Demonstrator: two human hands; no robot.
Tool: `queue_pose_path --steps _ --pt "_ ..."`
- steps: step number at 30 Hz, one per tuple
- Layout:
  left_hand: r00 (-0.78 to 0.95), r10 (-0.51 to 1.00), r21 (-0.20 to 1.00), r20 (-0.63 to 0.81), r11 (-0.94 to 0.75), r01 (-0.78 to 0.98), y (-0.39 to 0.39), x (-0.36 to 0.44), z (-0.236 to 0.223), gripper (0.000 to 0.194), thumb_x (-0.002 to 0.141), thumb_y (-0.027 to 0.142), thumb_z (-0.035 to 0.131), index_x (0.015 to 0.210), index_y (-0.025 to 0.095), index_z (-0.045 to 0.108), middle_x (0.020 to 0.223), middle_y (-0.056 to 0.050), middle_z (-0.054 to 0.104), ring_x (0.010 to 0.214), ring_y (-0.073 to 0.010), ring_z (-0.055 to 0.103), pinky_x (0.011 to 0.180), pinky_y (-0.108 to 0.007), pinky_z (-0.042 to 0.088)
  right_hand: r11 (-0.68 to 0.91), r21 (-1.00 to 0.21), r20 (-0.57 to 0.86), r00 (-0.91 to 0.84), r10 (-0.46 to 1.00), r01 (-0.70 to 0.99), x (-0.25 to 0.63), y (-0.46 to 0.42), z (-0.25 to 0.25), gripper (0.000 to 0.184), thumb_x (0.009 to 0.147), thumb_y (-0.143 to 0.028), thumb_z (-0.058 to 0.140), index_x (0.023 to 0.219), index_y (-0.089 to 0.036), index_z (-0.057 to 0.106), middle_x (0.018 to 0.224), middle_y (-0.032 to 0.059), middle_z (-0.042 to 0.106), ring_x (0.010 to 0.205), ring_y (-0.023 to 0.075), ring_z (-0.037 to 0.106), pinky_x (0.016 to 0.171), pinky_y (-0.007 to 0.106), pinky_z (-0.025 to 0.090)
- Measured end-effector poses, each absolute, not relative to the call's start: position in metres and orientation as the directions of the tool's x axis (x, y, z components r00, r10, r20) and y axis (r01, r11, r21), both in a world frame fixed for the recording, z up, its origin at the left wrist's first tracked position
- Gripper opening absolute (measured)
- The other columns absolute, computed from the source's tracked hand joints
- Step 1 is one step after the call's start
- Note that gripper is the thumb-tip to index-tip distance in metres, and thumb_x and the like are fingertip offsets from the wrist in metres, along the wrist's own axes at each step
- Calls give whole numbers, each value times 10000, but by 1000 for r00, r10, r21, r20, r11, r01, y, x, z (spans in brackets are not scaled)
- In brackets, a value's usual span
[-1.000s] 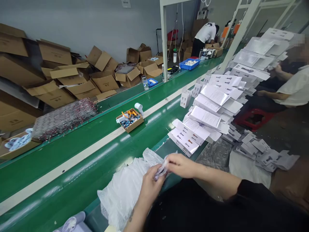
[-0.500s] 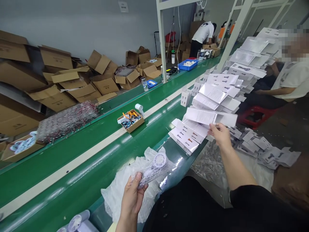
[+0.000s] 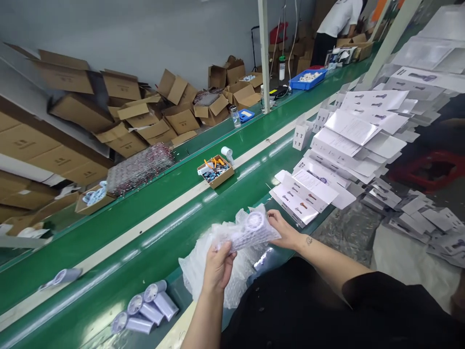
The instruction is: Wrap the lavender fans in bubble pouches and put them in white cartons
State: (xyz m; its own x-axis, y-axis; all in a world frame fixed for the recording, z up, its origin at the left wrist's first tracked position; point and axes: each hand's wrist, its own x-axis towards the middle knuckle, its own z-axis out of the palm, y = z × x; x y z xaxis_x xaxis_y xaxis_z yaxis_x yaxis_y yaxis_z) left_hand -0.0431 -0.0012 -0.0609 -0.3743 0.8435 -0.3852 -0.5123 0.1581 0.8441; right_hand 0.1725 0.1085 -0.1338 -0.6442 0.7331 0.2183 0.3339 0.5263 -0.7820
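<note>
My left hand (image 3: 221, 264) is closed around the handle end of a small purple handheld fan (image 3: 255, 222), its round head on the right. The fan lies inside a clear bubble-wrap bag (image 3: 238, 242). At the bag's right end, my right hand (image 3: 283, 228) pinches its edge beside the fan head; some fingertips are hidden. Beneath the held fan, a heap of bubble-wrap bags (image 3: 198, 257) covers the bench edge. Just beyond my right hand lie flat white printed cartons (image 3: 300, 196) and leaflets in a long overlapping stack.
Several unwrapped purple fans (image 3: 145, 308) lie at lower left, another fan (image 3: 67, 276) farther along the green conveyor (image 3: 174, 228). A small parts box (image 3: 222, 180) with orange-handled pliers stands mid-belt. Beyond are a blue tray (image 3: 308, 85), open cartons (image 3: 181, 118) and a person (image 3: 337, 22) bending over.
My right hand has left the white printed paper or carton at the stack and come leftward to the bag's end. My left hand still holds the wrapped fan. The view has turned left.
</note>
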Motion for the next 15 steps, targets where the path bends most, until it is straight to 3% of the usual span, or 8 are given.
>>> queue_pose_path --steps 3,6,8,10,13,15 --pt "-501 820 956 -276 180 -231 10 -32 -60 348 658 366 762 894 150 623 819 -9 632 667 -110 577 492 -195 500 554 -790 270 -664 698 261 170 114 -150 635 628 -286 733 1165 -179 411 1166 120 370 1166 277 409 995 436 423" --pt "-665 737 977 -120 207 53 15 -29 -50 334 714 430 697 886 155 614 781 8 600 635 -109 568 493 -220 525 554 -798 288 -656 698 239 166 116 -158 529 671 -272 705 1100 -198 405 1147 115 364 1095 255 460 869 390 507" --pt "-724 688 966 -45 214 143 19 -29 -41 343 712 436 698 898 161 610 762 20 588 607 -101 563 500 -228 535 574 -785 308 -659 686 231 163 114 -162 498 701 -281 690 1094 -205 393 1177 124 356 1093 254 470 855 394 514" --pt "-749 660 982 -51 169 82 22 -30 -37 365 694 449 709 882 155 599 744 23 585 585 -97 563 472 -215 519 597 -768 324 -663 675 232 162 113 -165 518 711 -308 696 1111 -208 383 1202 133 359 1114 269 465 892 433 496" --pt "-708 681 981 -187 88 -174 25 -31 -40 404 678 503 698 801 142 565 644 33 555 491 -86 526 350 -172 398 610 -762 334 -675 658 217 161 115 -163 534 701 -314 715 1111 -212 389 1184 126 396 1110 272 473 916 455 480" --pt "-685 687 967 -241 108 -232 23 -33 -46 430 668 532 691 784 141 555 612 36 546 460 -86 512 331 -174 359 615 -765 345 -684 642 192 161 118 -161 520 698 -302 719 1099 -211 400 1172 123 412 1102 266 480 908 444 487"
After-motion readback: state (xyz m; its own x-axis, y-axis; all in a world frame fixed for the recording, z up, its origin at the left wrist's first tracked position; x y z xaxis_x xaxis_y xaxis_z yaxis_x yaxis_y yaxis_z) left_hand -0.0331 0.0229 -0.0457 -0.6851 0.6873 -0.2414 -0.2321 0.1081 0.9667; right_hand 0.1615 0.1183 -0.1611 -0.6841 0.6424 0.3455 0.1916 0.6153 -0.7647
